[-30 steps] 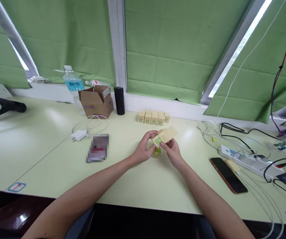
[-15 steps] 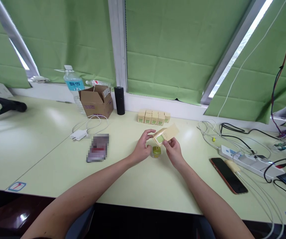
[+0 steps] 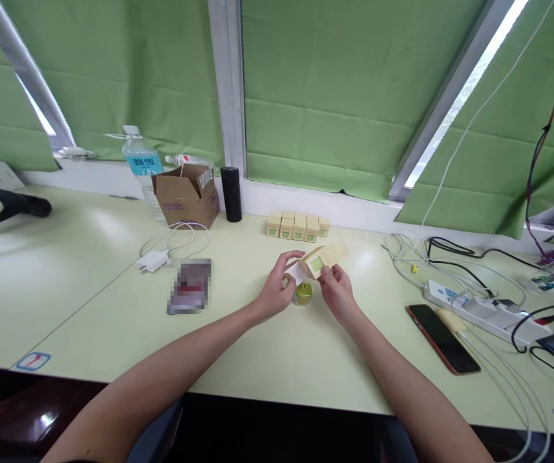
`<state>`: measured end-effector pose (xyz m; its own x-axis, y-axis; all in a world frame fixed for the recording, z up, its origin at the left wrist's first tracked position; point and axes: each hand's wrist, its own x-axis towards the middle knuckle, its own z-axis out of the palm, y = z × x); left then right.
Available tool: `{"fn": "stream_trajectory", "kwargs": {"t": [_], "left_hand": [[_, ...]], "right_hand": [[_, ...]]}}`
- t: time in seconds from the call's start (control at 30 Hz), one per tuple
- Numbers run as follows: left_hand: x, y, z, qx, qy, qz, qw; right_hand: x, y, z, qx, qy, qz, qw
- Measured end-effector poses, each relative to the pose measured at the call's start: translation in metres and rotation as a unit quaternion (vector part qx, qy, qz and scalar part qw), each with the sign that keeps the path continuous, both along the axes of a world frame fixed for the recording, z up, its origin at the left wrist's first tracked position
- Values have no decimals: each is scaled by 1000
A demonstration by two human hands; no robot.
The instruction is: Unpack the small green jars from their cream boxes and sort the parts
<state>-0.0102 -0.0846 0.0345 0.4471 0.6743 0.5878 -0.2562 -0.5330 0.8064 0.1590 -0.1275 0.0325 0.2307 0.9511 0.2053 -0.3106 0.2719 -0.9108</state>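
Observation:
My right hand [image 3: 337,289] grips a small cream cardboard box [image 3: 331,256] with a green window on its face. The box is tilted, with its open end toward my left hand [image 3: 275,287]. A white piece of paper [image 3: 298,272] stretches from that end to the left hand, whose thumb and fingers close on it. Below the box, between both hands, a small clear jar with a green lid [image 3: 303,293] stands upright on the table [image 3: 277,360].
Several matching small boxes [image 3: 298,227] are lined up at the back. Leftward are a brown carton [image 3: 187,200], black cylinder [image 3: 231,195], water bottle [image 3: 144,168], white charger [image 3: 152,261] and a blurred-out flat item [image 3: 190,286]. A phone [image 3: 443,339] and power strip [image 3: 489,315] lie right.
The box has shifted slightly right and turned. The white paper now shows between its open end and my left hand. The jar stays in place.

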Motion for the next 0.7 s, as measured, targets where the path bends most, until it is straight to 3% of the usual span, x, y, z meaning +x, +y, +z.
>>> {"fn": "stream_trajectory", "kwargs": {"t": [0.17,0.33,0.47,0.7], "left_hand": [[-2,3,0,113,27,107,987],[-5,5,0,226,93,235,941],[-7,8,-3,281,117,253,918],[-8,5,0,318,132,241,908]], "right_hand": [[4,2,0,-14,27,13,999],[2,0,3,-11,16,5,1000],[1,0,3,-12,17,-14,1000],[0,-3,8,-22,28,-17,999]]}}
